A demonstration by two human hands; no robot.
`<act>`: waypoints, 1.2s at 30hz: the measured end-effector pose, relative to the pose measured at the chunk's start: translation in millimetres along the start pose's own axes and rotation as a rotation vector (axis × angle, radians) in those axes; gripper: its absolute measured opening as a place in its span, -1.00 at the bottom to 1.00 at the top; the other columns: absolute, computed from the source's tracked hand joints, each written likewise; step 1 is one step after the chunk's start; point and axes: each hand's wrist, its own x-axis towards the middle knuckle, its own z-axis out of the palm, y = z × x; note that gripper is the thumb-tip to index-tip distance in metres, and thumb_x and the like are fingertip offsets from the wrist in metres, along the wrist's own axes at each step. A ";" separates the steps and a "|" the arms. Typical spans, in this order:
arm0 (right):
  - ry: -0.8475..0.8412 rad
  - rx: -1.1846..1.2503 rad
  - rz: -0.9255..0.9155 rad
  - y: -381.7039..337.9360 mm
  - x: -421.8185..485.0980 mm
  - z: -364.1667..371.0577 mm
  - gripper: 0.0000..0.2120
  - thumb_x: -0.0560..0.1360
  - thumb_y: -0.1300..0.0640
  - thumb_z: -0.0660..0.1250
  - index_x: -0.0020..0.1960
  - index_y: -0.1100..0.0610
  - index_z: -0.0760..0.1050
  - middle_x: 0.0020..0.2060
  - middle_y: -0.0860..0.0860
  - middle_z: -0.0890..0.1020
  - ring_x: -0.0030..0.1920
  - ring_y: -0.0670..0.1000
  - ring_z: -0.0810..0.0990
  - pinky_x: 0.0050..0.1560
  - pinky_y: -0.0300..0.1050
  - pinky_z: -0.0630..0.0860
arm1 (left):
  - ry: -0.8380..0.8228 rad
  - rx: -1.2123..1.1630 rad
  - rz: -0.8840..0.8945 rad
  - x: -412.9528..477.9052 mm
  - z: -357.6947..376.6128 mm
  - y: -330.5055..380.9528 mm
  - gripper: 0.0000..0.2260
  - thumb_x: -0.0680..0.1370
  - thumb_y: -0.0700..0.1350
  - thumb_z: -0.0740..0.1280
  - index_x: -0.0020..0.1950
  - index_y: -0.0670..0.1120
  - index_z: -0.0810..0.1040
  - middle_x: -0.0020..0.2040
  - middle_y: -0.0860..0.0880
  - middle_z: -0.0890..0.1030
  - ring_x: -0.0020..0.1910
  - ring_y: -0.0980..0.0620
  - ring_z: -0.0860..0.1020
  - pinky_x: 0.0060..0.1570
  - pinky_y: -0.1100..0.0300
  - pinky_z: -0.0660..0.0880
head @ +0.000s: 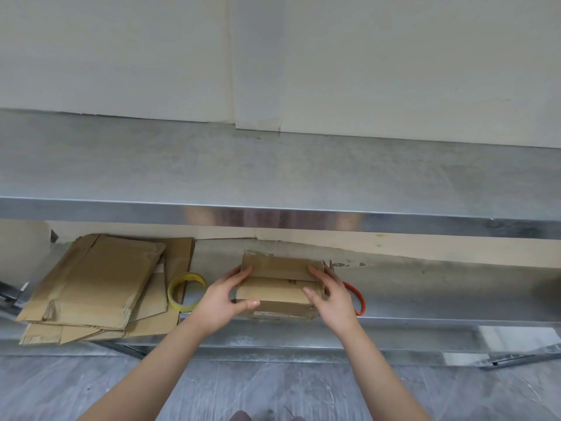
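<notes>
On the lower shelf [425,287] of the steel bench, a small cardboard box [277,287] sits near the front edge, top flaps folded shut, with a strip of clear tape across the far flap. My left hand [224,302] clasps its left end, fingers along the side and thumb on the front face. My right hand [331,296] clasps the right end, fingers over the top edge and thumb on the near flap. Both grips are narrow, closed on the box itself. Flattened cartons [97,281] lie stacked to the left, a yellow tape roll [186,288] lies just beside the left hand, and an orange ring [358,299] is partly hidden behind the right hand. Whether the box rests on the shelf or hangs just clear of it, I cannot tell. Step in hand, as I judge it: seizing the box at both ends to move it. The next move calls for even pressure from both sides and a level draw toward me, clearing the overhanging bench top [273,165] before any rise.
</notes>
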 end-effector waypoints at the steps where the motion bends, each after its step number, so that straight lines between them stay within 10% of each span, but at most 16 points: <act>1: -0.005 -0.011 -0.001 1.6 -0.1 0.2 -0.55 0.52 0.06 0.41 0.38 -0.11 0.45 0.47 0.05 0.34 0.52 0.00 0.20 0.48 -0.04 0.21 | -0.007 0.022 0.001 0.0 2.3 -1.5 -0.33 0.42 0.14 0.48 0.46 0.29 0.26 0.49 0.13 0.23 0.46 0.12 0.22 0.28 0.45 0.15; 6: -0.005 -0.028 -0.001 3.9 4.1 4.3 -0.57 0.55 0.07 0.37 0.39 -0.13 0.43 0.50 0.05 0.30 0.53 -0.01 0.18 0.47 -0.12 0.16 | 0.052 -0.003 -0.023 5.0 12.1 -5.1 -0.35 0.46 -0.03 0.48 0.45 0.28 0.27 0.51 0.04 0.27 0.47 0.04 0.24 0.02 0.77 0.11; 13: -0.031 -0.018 0.043 0.5 11.4 4.0 -0.54 0.54 0.10 0.38 0.40 -0.14 0.42 0.50 0.03 0.28 0.53 -0.02 0.18 0.45 -0.18 0.17 | 0.015 0.030 -0.034 7.5 5.6 -1.2 -0.33 0.45 -0.01 0.49 0.48 0.23 0.26 0.52 0.01 0.27 0.49 0.04 0.23 0.36 0.35 0.11; 24: -0.079 0.014 0.092 26.2 -32.6 22.4 -0.52 0.51 0.08 0.42 0.39 -0.16 0.42 0.51 0.03 0.28 0.53 -0.03 0.15 0.49 -0.07 0.13 | -0.093 0.003 -0.071 -35.1 28.3 -21.5 -0.31 0.45 -0.05 0.49 0.50 0.15 0.26 0.51 0.02 0.29 0.47 0.12 0.26 0.45 0.25 0.16; 29: 0.007 -0.004 0.067 25.6 -21.3 24.8 -0.52 0.55 0.10 0.37 0.43 -0.11 0.38 0.49 0.01 0.31 0.53 -0.05 0.14 0.42 -0.21 0.10 | -0.073 0.014 -0.089 -14.8 33.0 -14.3 -0.34 0.49 0.02 0.44 0.52 0.16 0.23 0.55 0.00 0.17 0.49 0.06 0.20 0.16 0.61 0.11; 36: 0.018 -0.041 0.104 23.4 7.5 25.1 -0.57 0.56 0.12 0.35 0.42 0.04 0.43 0.43 0.07 0.40 0.48 0.02 0.27 0.35 -0.34 0.10 | -0.053 0.031 -0.132 15.0 26.8 -4.6 -0.38 0.51 0.02 0.42 0.52 0.10 0.25 0.55 -0.01 0.19 0.50 0.00 0.21 0.42 0.23 0.11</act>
